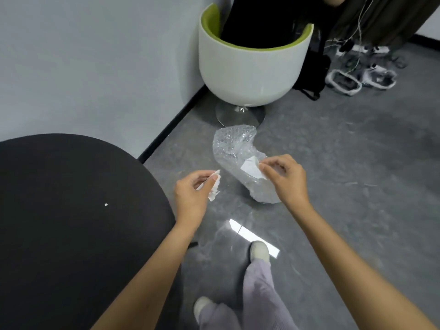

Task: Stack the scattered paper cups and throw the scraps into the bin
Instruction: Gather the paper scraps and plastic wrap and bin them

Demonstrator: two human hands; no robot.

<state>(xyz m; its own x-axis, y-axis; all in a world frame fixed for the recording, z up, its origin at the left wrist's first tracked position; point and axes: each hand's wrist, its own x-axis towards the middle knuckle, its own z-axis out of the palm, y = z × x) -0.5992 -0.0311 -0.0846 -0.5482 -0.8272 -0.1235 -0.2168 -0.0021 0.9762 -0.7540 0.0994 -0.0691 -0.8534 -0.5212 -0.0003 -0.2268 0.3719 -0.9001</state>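
Observation:
My left hand (190, 195) pinches a crumpled white paper scrap (213, 186) over the floor, just right of the black round table (71, 222). My right hand (284, 178) grips the edge of a clear bubble-wrap piece (235, 153), which hangs or lies in front of it. A white paper scrap (252, 169) sits on the bubble wrap at my right fingertips. No paper cups and no bin are in view.
A white and green tub chair (250, 67) on a metal foot stands by the wall ahead. Shoes (345, 82) and cables lie at the back right. My own feet (259, 251) are on the grey floor below my hands. A tiny white speck (106, 205) lies on the table.

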